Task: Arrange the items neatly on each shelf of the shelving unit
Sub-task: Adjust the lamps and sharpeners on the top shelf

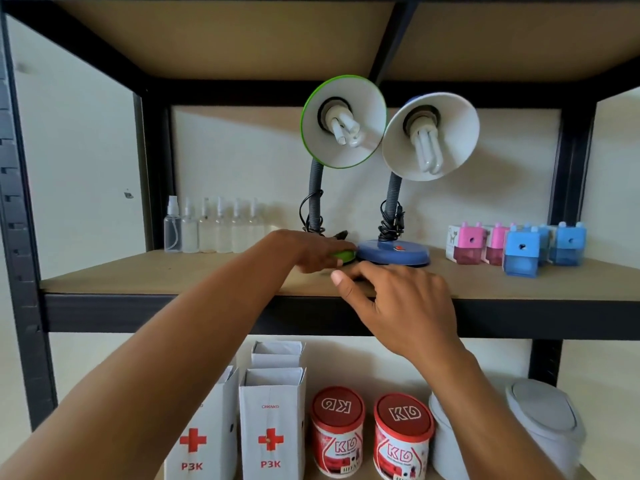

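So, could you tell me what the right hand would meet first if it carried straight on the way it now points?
Most likely the blue lamp's base, just beyond the fingertips of the right hand on the shelf. Depth is unclear: the green base under the left hand lies close beside.

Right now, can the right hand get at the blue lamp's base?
Probably yes. The right hand hovers just in front of the blue lamp's base, with only bare shelf between. The left hand holds the green lamp's base beside it, not in the way.
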The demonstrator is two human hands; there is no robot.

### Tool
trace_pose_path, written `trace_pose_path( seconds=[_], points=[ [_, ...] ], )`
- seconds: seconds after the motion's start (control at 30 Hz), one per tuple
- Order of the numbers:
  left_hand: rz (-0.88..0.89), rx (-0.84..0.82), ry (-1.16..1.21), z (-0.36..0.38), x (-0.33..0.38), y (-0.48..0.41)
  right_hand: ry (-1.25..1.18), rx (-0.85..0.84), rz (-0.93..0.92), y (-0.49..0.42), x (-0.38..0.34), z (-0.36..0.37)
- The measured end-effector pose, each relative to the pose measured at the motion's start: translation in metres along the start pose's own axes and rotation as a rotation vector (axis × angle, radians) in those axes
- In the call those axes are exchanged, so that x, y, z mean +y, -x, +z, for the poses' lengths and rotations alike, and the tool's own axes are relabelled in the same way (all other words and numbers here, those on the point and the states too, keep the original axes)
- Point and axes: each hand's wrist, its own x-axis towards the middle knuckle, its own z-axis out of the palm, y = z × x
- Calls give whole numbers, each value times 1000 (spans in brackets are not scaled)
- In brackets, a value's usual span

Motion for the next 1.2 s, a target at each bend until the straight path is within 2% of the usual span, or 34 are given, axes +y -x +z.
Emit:
trace_pose_path(
  seconds=[0.27,0.53,1.2],
  points=[
    [-91,-71,-66,-3,-17,1,-20,27,15,1,-1,2],
    [-170,-55,-85,-1,-34,8,-21,36,18,1,-1,4],
    [-99,-60,-11,-16,-34,23,-20,9,16,0,0,3]
  ],
)
